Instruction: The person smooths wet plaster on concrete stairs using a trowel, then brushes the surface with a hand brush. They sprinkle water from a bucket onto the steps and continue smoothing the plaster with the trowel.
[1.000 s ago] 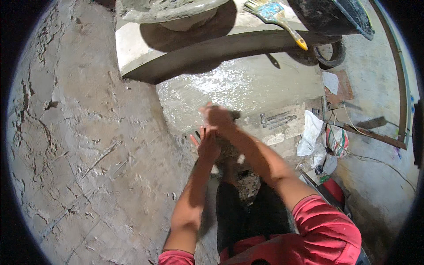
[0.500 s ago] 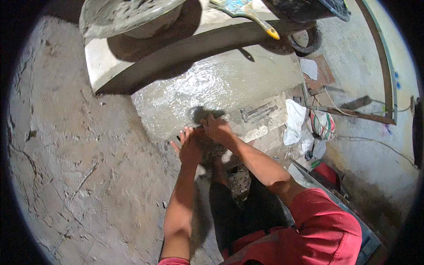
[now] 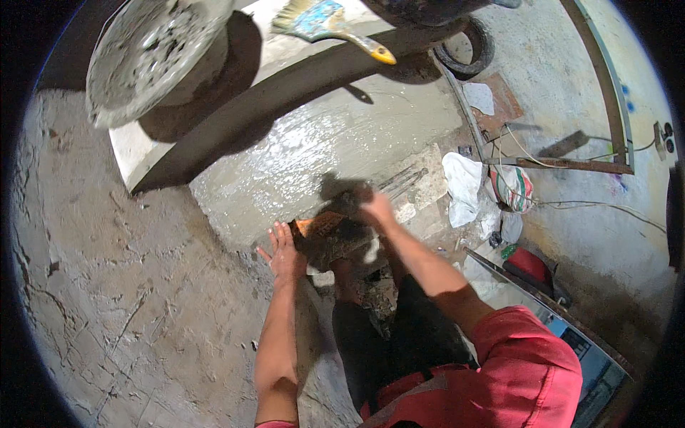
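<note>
A wet grey cement slab (image 3: 285, 160) with a glossy, smoothed top lies in front of me. My left hand (image 3: 283, 255) rests at its near left edge, fingers spread and nothing gripped. Beside those fingertips is a flat orange-brown piece (image 3: 322, 222), partly in dark shadow; its kind is unclear. My right hand (image 3: 377, 211) is over the near edge, to the right of that piece. Motion blurs its fingers, so I cannot see whether it holds anything. Right of it lies a long thin metal tool (image 3: 407, 182), partly covered by the hand.
On the raised ledge (image 3: 260, 10) behind the slab stand a cement-caked basin (image 3: 153, 60) and a wide paintbrush (image 3: 335, 27). A black ring (image 3: 479, 50), white plastic (image 3: 462, 182), a striped sack (image 3: 512, 187) and a metal frame (image 3: 571, 165) lie to the right.
My right hand has moved away from my left, toward the right, uncovering more of the orange-brown piece. My left hand stays by the slab's edge. The whole view has shifted and turned slightly.
</note>
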The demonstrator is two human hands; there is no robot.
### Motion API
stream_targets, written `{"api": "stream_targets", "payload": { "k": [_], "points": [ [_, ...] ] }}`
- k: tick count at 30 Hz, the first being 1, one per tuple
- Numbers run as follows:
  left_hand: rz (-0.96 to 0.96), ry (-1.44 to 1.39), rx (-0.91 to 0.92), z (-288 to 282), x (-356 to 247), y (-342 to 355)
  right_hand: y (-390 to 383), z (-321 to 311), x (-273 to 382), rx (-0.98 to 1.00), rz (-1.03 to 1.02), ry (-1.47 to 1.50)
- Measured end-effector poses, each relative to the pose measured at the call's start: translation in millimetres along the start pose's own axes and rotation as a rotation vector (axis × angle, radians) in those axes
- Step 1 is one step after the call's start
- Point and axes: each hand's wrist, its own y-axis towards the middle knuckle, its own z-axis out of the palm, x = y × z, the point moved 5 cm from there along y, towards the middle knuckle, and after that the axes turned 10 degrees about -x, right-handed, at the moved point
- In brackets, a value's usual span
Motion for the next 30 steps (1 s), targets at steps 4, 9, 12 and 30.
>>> {"api": "stream_targets", "payload": {
  "k": [4, 9, 12, 30],
  "points": [
    [-0.023, 0.06, 0.134, 0, 1, 0, -23, 38, 52, 0.26, -0.195, -0.086],
    [-0.017, 0.077, 0.087, 5, 1, 3, 52, -83, -57, -0.25, -0.274, 0.329],
    [-0.012, 0.093, 0.097, 8, 3, 5, 118, -134, -152, -0.395, 0.519, 0.036],
    [-0.13, 0.114, 0.241, 3, -2, 10, 179, -159, -171, -0.276, 0.139, -0.112]
  ]
}}
